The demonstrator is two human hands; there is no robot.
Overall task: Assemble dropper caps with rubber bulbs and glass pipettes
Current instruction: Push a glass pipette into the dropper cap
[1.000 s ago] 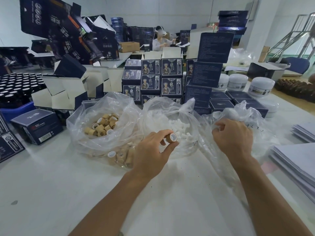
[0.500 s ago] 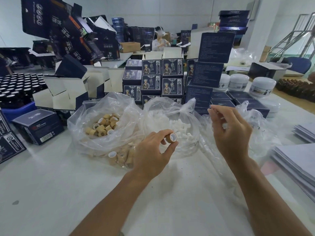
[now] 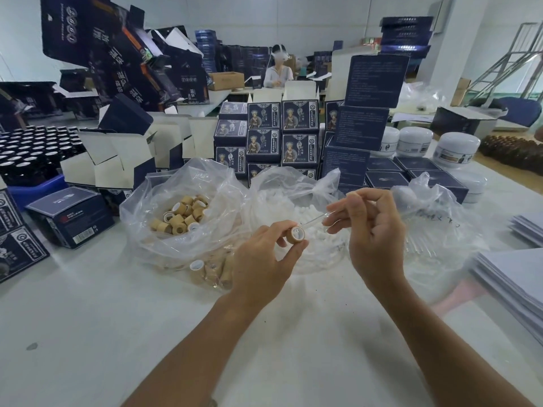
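Observation:
My left hand (image 3: pixel 264 259) pinches a tan wood-look dropper cap (image 3: pixel 296 235) between thumb and fingers, its white-lined opening facing right. My right hand (image 3: pixel 373 227) pinches a clear glass pipette (image 3: pixel 314 221) whose tip points into the cap's opening. Behind them lie three clear plastic bags: one with tan caps (image 3: pixel 180 217) at the left, one with white rubber bulbs (image 3: pixel 299 212) in the middle, one with glass pipettes (image 3: pixel 435 227) at the right.
Dark blue product boxes (image 3: pixel 282 127) are stacked behind the bags, white jars (image 3: pixel 458 148) stand at the right, and dark bottles (image 3: pixel 32 148) fill a blue tray at the left. Paper stacks (image 3: pixel 517 277) lie at the right edge. A person works at a far table.
My right hand has come out of the pipette bag, risen and moved left with a glass pipette, bringing its tip to the cap. My left hand has held the cap nearly still.

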